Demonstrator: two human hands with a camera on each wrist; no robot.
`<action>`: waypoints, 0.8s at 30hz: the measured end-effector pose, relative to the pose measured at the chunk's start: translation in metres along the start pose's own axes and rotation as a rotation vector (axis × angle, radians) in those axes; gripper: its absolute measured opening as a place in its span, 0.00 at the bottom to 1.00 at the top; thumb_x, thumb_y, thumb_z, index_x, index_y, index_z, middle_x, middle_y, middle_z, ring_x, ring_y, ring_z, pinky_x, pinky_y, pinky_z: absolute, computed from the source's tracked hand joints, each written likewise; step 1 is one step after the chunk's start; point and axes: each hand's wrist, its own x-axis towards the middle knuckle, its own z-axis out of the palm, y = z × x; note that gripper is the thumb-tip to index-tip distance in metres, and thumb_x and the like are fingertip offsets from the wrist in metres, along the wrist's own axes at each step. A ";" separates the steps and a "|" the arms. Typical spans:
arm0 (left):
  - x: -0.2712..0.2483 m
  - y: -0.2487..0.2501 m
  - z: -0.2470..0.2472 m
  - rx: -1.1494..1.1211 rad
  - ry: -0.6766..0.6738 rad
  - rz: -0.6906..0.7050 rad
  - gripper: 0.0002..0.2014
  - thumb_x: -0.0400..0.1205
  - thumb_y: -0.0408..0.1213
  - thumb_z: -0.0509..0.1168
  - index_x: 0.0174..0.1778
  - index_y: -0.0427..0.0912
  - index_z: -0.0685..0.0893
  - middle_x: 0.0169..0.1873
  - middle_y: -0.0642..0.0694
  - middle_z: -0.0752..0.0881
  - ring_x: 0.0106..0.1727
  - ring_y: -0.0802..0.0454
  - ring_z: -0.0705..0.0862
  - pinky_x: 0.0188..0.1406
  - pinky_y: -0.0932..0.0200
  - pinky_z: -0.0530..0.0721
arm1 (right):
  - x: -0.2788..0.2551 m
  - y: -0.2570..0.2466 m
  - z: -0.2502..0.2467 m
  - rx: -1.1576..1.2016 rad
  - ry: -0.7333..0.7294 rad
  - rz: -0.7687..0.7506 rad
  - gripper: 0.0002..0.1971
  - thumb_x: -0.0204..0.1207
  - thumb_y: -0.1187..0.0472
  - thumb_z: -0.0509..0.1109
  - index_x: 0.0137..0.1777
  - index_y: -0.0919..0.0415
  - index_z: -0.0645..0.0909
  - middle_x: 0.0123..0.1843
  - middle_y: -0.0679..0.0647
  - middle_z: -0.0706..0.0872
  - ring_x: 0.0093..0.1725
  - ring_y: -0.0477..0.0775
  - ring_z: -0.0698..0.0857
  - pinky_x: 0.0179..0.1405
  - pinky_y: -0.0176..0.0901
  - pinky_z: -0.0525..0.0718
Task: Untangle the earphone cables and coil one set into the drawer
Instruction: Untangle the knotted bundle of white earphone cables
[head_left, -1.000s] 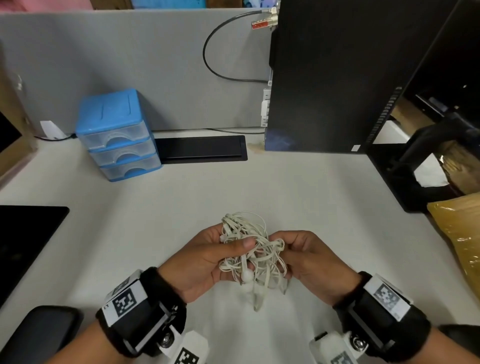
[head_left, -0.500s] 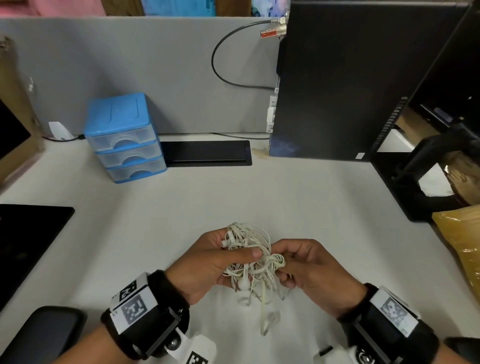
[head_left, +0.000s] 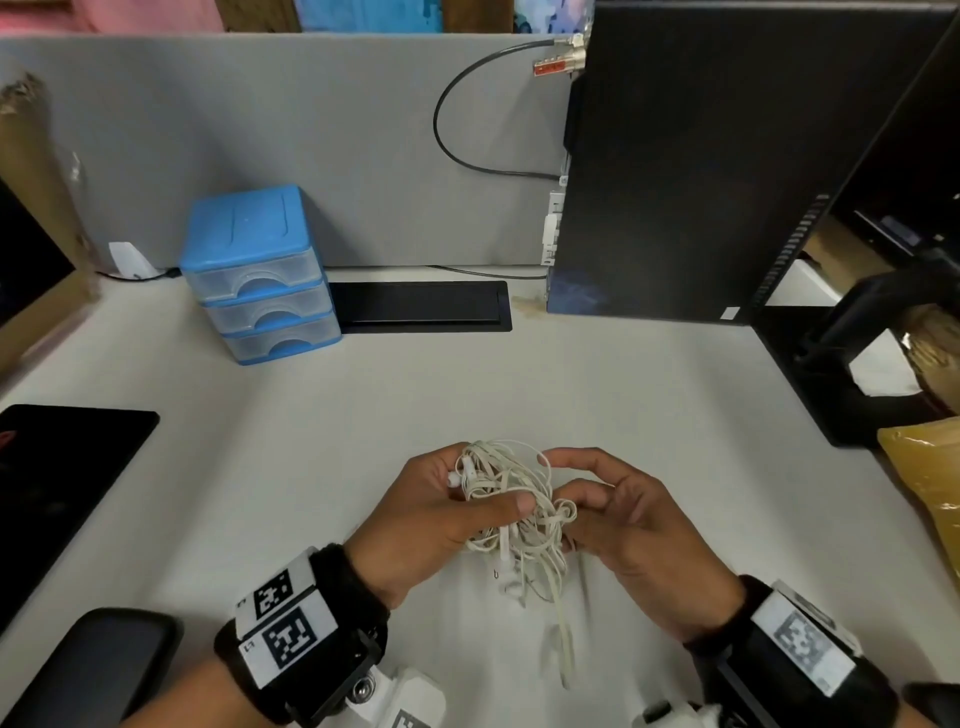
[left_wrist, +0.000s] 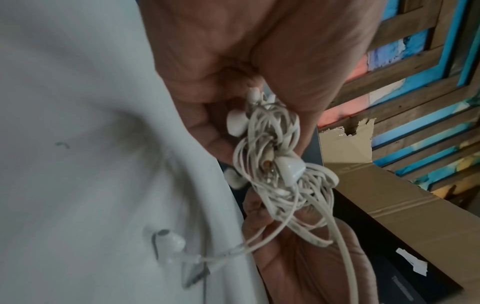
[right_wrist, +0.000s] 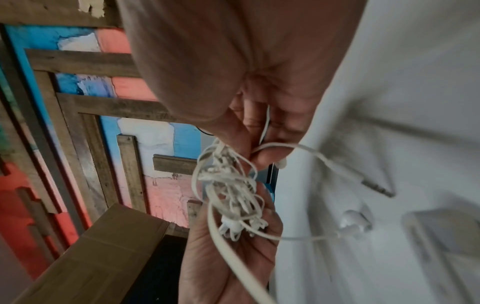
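A tangle of white earphone cables (head_left: 511, 504) hangs between both hands just above the white desk. My left hand (head_left: 485, 486) grips the tangle, thumb laid across its front; in the left wrist view the tangle (left_wrist: 275, 168) hangs from its fingertips. My right hand (head_left: 563, 480) pinches one strand at the tangle's right side, seen in the right wrist view as a pinched cable strand (right_wrist: 262, 144). An earbud (right_wrist: 353, 222) and a jack plug (right_wrist: 376, 185) trail on the desk. The blue three-drawer unit (head_left: 260, 275) stands at the back left, all drawers closed.
A black computer tower (head_left: 701, 166) stands at the back right, with a black cable slot (head_left: 421, 306) beside the drawers. A black pad (head_left: 62, 467) lies at the left edge, a monitor stand (head_left: 857, 364) and yellow bag (head_left: 930, 478) at the right.
My right hand has loosened from the bundle; its index finger now lifts over the top. A loose cable end trails further down onto the desk toward me.
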 end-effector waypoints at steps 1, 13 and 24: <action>0.000 0.000 0.000 0.004 0.007 0.014 0.15 0.73 0.24 0.74 0.56 0.31 0.86 0.51 0.33 0.91 0.50 0.42 0.90 0.47 0.56 0.87 | 0.000 -0.001 0.000 -0.012 0.008 -0.008 0.18 0.70 0.77 0.76 0.59 0.65 0.84 0.39 0.66 0.89 0.35 0.58 0.85 0.36 0.45 0.83; 0.000 -0.004 0.003 0.030 0.048 0.059 0.18 0.68 0.28 0.78 0.52 0.29 0.85 0.45 0.36 0.92 0.46 0.44 0.90 0.45 0.57 0.87 | -0.002 -0.002 0.001 -0.107 0.047 -0.025 0.04 0.71 0.73 0.77 0.44 0.67 0.90 0.40 0.62 0.91 0.38 0.53 0.87 0.39 0.40 0.84; -0.001 -0.001 0.005 0.004 0.182 0.131 0.10 0.73 0.25 0.74 0.50 0.33 0.87 0.45 0.36 0.92 0.46 0.42 0.91 0.47 0.53 0.88 | -0.004 -0.006 0.004 -0.339 0.293 -0.155 0.10 0.75 0.74 0.73 0.49 0.59 0.87 0.42 0.58 0.91 0.44 0.50 0.87 0.48 0.39 0.83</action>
